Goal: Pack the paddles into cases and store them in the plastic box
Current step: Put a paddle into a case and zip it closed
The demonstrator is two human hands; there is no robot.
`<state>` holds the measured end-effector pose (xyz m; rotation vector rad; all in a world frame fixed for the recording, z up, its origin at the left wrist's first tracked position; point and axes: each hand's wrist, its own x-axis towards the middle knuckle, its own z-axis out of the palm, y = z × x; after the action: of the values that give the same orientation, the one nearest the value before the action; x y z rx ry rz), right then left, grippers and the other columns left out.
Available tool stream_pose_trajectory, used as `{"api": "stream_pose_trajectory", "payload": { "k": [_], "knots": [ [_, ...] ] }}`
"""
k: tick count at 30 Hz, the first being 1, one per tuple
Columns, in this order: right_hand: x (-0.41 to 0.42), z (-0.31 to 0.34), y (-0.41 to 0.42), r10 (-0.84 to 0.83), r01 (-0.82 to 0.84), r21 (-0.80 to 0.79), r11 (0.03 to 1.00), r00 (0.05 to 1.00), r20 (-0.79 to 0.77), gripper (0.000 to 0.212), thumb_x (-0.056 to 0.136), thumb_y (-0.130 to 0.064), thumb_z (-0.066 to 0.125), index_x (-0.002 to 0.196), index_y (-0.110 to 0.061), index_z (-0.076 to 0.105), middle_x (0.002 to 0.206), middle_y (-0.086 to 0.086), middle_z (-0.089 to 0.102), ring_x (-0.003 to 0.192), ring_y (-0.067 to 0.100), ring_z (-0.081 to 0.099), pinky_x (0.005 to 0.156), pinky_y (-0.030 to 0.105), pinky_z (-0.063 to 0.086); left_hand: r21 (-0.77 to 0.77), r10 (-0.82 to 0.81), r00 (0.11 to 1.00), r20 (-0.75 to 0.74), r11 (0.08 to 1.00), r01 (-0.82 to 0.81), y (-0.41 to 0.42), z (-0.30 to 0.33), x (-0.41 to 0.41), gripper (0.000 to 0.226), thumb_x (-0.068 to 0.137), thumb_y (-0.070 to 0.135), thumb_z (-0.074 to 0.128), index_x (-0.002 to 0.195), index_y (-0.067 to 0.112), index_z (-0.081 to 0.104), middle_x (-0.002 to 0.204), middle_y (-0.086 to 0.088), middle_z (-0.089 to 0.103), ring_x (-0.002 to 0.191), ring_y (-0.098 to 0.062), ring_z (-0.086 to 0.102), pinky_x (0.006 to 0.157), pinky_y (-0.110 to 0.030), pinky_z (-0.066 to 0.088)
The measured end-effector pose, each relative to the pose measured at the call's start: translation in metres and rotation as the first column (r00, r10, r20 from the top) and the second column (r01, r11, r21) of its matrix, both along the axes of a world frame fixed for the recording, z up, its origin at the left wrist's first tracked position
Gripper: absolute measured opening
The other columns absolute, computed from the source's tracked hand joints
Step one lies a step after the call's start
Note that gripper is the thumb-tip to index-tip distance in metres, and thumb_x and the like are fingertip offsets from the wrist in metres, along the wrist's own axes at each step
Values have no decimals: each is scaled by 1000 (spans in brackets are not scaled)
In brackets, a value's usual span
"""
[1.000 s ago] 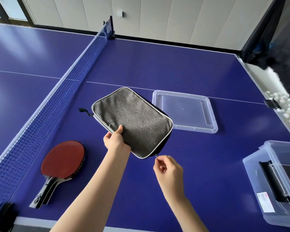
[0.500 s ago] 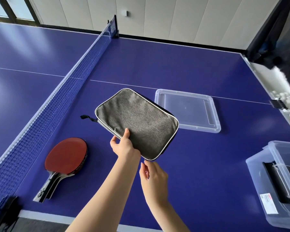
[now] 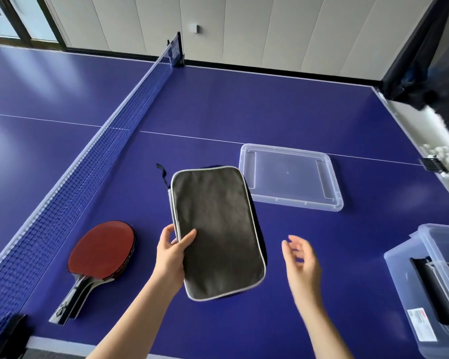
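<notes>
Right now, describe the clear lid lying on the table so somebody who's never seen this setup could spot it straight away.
Start from the blue table-tennis table and its net, then look on the near half toward the right. The clear lid lies flat just beyond the grey case that the left hand holds. Unlike the deep plastic box at the right edge, it is a shallow see-through tray shape.

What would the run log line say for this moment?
left hand: grips grey case | right hand: free, open | paddles: on table by net | plastic box: open, lid apart
</notes>
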<state>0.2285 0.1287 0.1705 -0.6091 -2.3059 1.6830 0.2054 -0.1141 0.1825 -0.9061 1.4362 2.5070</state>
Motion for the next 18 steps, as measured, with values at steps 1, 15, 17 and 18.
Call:
{"api": "stream_pose_trajectory", "payload": {
  "k": [1, 15, 17, 18],
  "knots": [
    [-6, 0, 7, 71, -57, -127, 990, 992, 106, 17, 93, -26, 59, 109, -22, 61, 106, -1, 65, 91, 2, 61, 79, 24, 53, 13, -67, 998, -5, 998, 67, -1, -2, 4, 32, 80, 11, 74, 107, 15, 57, 96, -18, 73, 79, -29, 73, 60, -38, 58],
    [10, 1, -17, 155, -103, -322, 941, 978, 139, 19, 96, -33, 52, 93, -20, 66, 90, -11, 73, 89, 8, 67, 72, 17, 52, -780, -406, 913, 43, 557, 285, 61, -6, 18, 91, 70, 57, 74, 145, 27, 32, 145, 7, 35, 136, -13, 32, 112, -43, 30],
    [11, 0, -20, 143, -103, -263, 959, 980, 136, 20, 96, -33, 53, 98, -17, 65, 92, -4, 72, 91, 15, 67, 80, 28, 54, -733, -585, 811, 3, 550, 400, 82, 0, 31, 99, 65, 70, 71, 146, 32, 29, 147, 13, 31, 137, -3, 28, 113, -28, 27],
    [11, 1, -20, 157, -116, -275, 954, 978, 135, 21, 96, -33, 53, 103, -17, 65, 96, -2, 72, 94, 16, 67, 83, 34, 54, -704, -642, 766, -8, 548, 452, 90, 0, 37, 98, 66, 69, 71, 146, 34, 27, 148, 15, 29, 137, 1, 26, 110, -16, 24]
  ]
}}
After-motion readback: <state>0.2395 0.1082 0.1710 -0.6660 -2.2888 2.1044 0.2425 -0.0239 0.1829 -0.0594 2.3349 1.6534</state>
